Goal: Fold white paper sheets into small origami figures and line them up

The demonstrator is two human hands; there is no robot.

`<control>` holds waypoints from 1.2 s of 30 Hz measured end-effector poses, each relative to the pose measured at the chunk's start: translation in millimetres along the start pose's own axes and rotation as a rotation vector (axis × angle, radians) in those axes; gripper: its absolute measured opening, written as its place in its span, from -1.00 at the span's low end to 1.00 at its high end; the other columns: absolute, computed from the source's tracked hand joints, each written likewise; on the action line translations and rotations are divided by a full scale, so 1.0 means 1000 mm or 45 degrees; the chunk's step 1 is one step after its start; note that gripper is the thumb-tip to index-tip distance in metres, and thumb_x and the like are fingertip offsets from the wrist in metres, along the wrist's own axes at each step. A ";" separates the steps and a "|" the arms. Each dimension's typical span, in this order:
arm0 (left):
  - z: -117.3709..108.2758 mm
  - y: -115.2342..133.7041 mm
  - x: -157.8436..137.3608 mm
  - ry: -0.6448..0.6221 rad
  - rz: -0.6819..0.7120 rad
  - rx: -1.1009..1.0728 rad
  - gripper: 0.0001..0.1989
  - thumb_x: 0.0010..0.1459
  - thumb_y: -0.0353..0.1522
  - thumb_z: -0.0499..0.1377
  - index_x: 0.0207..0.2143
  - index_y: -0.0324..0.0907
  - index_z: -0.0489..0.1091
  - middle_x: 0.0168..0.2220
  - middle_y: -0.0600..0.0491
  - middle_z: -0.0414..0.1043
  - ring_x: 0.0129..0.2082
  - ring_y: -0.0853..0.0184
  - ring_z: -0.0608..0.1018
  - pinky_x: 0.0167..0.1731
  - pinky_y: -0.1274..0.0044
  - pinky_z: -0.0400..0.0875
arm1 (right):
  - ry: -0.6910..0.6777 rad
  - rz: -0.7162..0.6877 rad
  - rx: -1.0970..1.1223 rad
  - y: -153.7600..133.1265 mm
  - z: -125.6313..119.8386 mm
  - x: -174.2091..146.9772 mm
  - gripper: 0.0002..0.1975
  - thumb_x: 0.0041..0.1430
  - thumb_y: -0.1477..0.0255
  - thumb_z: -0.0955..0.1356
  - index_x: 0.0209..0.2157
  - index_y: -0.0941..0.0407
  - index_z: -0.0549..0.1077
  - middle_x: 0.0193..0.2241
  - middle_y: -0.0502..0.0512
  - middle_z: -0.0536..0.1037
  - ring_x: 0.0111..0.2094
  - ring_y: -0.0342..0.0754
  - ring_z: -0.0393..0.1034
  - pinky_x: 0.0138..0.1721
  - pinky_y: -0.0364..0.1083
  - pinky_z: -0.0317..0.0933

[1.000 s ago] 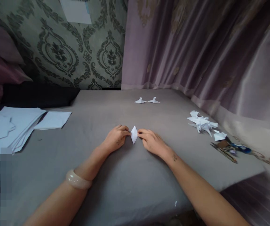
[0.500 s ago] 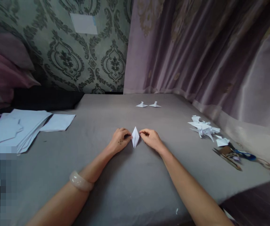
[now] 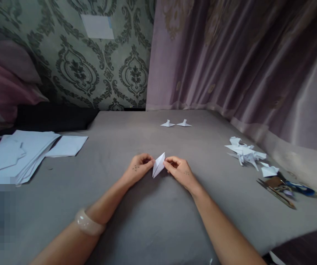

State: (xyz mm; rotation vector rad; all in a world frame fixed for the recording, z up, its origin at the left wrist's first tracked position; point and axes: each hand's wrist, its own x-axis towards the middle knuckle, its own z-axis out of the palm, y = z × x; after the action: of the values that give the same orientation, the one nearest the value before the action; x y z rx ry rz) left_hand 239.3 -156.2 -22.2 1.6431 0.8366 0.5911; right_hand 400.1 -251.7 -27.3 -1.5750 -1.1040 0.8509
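Note:
A white folded paper diamond (image 3: 159, 165), creased down its middle, is held between my two hands above the grey cloth. Its upper tip leans to the right. My left hand (image 3: 140, 166) pinches its left corner between thumb and fingers, with a pale bangle further up that forearm. At the right corner, my right hand (image 3: 180, 170) closes thumb and fingertips on the paper. Two small finished paper cranes (image 3: 167, 123) stand side by side farther back.
A stack of white paper sheets (image 3: 34, 151) lies at the left, beside a smaller folded sheet (image 3: 66, 145). On the right sits a pile of folded paper pieces (image 3: 244, 151), with scissors (image 3: 299, 187) and small tools nearer me. A curtain (image 3: 230, 66) borders the right side.
The paper diamond has tilted from upright to leaning right at the top. My right hand has gone from just beside it to gripping its right corner. The view has shifted slightly.

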 end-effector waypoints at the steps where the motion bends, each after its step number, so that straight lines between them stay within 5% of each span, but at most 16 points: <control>1: 0.001 0.003 -0.002 -0.003 -0.037 -0.098 -0.79 0.01 -0.25 0.16 -0.43 -0.24 0.41 -0.52 0.09 0.40 -0.51 0.42 0.39 -0.46 0.58 0.26 | 0.010 0.014 0.042 -0.002 0.001 -0.001 -0.76 0.05 0.27 0.36 -0.31 0.15 0.49 -0.41 0.03 0.53 -0.50 -0.17 0.36 -0.41 -0.15 0.24; 10: 0.009 0.018 -0.010 -0.019 -0.087 -0.572 -0.81 0.01 -0.28 0.26 -0.43 -0.25 0.42 -0.53 0.10 0.38 -0.52 0.47 0.40 -0.42 0.60 0.30 | 0.139 0.113 0.432 -0.019 0.002 -0.005 -0.70 -0.06 0.25 0.45 -0.33 0.15 0.45 -0.51 -0.06 0.46 -0.56 -0.22 0.29 -0.51 -0.20 0.15; 18: 0.009 0.011 -0.009 -0.086 -0.086 -0.866 -0.77 -0.01 -0.32 0.32 -0.28 -0.21 0.44 -0.41 0.10 0.43 -0.47 0.50 0.43 -0.41 0.62 0.33 | 0.165 0.115 0.512 -0.024 0.002 -0.007 -0.71 -0.06 0.24 0.45 -0.33 0.14 0.48 -0.51 -0.03 0.49 -0.54 -0.20 0.32 -0.52 -0.19 0.14; 28: 0.011 0.015 -0.011 -0.192 -0.069 -0.895 -0.82 0.06 -0.31 0.28 -0.31 -0.25 0.49 -0.37 0.02 0.49 -0.40 0.45 0.48 -0.36 0.61 0.35 | 0.167 0.052 0.465 -0.022 0.000 -0.007 -0.75 0.02 0.27 0.42 -0.28 0.12 0.50 -0.44 0.03 0.54 -0.44 -0.15 0.37 -0.45 -0.17 0.18; 36: 0.011 0.013 -0.010 -0.084 -0.054 -0.815 -0.81 -0.04 -0.37 0.33 -0.32 -0.24 0.50 -0.44 0.07 0.48 -0.49 0.48 0.43 -0.37 0.60 0.34 | 0.119 0.023 0.504 -0.027 0.002 -0.009 -0.78 -0.02 0.34 0.44 -0.28 0.10 0.50 -0.32 0.03 0.57 -0.31 -0.12 0.43 -0.29 -0.14 0.25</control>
State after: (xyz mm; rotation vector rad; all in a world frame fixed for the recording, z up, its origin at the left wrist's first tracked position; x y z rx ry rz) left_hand 244.6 -172.1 -11.2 1.0516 0.5518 0.6840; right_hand 388.3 -256.7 -1.5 -1.2807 -0.7974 0.9339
